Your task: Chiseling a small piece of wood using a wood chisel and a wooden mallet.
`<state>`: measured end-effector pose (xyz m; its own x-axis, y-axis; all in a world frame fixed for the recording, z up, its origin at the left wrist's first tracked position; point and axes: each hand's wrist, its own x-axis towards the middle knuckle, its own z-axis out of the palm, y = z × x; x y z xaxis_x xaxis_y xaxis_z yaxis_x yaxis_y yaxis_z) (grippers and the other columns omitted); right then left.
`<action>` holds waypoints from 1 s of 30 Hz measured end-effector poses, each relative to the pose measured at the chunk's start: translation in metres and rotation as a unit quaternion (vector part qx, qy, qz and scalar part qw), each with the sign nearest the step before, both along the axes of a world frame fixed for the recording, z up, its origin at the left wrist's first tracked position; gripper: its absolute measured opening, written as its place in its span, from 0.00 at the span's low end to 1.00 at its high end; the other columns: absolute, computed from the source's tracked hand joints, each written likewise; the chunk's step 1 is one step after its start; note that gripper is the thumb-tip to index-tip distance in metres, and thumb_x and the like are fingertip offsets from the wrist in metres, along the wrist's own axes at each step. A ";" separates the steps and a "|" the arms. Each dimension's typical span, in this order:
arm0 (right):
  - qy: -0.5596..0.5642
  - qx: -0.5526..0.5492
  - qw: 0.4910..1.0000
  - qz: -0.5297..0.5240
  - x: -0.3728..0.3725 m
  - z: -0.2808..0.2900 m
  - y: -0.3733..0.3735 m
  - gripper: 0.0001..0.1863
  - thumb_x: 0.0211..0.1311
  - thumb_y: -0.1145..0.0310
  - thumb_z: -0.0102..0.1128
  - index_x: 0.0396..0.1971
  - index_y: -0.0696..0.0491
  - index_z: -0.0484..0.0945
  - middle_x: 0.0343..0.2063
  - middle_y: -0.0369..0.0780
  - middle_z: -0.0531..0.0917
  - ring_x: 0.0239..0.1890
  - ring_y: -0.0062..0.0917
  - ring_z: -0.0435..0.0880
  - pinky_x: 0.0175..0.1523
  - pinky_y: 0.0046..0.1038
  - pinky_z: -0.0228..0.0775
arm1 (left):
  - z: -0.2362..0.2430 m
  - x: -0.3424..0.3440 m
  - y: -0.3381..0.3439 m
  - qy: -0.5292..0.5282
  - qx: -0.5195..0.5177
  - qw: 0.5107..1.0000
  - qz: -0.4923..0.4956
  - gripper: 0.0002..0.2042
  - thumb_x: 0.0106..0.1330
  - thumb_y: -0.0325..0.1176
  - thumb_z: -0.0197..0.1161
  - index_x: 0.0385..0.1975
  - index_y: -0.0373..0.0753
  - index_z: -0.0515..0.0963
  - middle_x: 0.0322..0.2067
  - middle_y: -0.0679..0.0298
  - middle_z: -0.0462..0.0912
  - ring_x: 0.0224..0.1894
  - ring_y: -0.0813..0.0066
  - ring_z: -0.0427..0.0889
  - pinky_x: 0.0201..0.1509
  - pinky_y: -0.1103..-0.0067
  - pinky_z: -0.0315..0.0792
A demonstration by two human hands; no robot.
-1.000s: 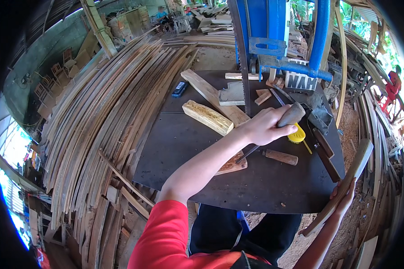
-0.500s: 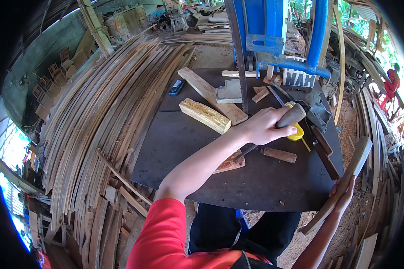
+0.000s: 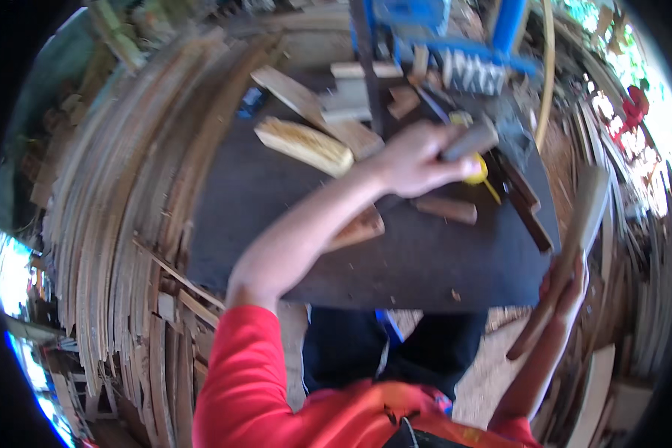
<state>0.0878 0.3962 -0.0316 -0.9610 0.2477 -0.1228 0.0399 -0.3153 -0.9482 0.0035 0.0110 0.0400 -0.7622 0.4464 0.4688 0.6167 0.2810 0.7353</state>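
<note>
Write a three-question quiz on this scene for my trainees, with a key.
1. Multiple choice: the right hand holds: (A) a blue pipe; (B) a long wooden piece; (C) nothing.
2. True or false: the left hand is empty.
3. Fill in the blank: in the picture, the thick yellowish block on the dark tabletop lies to the ____ of the left hand.

Key: 1. B. 2. False; it grips a rounded grey-brown piece. 3. Left.

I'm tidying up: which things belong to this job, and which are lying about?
Seemingly in use:
- grey rounded wooden handle in left hand
- long tan wooden bar in right hand

Seemingly lying about:
- yellowish wooden block
- brown wooden cylinder
</note>
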 end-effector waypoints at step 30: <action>0.021 0.321 0.943 0.087 -0.007 0.111 -0.072 0.25 0.79 0.48 0.46 0.34 0.56 0.78 0.17 0.36 0.75 0.12 0.18 0.73 0.15 0.21 0.61 | -0.023 -0.014 0.021 -0.086 -0.065 0.993 -0.042 0.25 0.71 0.54 0.64 0.46 0.33 0.80 0.19 0.68 0.75 0.19 0.80 0.73 0.24 0.78 0.66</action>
<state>0.0807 0.3240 0.0790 -0.9947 0.0957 0.0382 -0.0044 0.3314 -0.9435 -0.0104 0.0319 0.0167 -0.7837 0.5596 0.2696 0.5107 0.3333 0.7926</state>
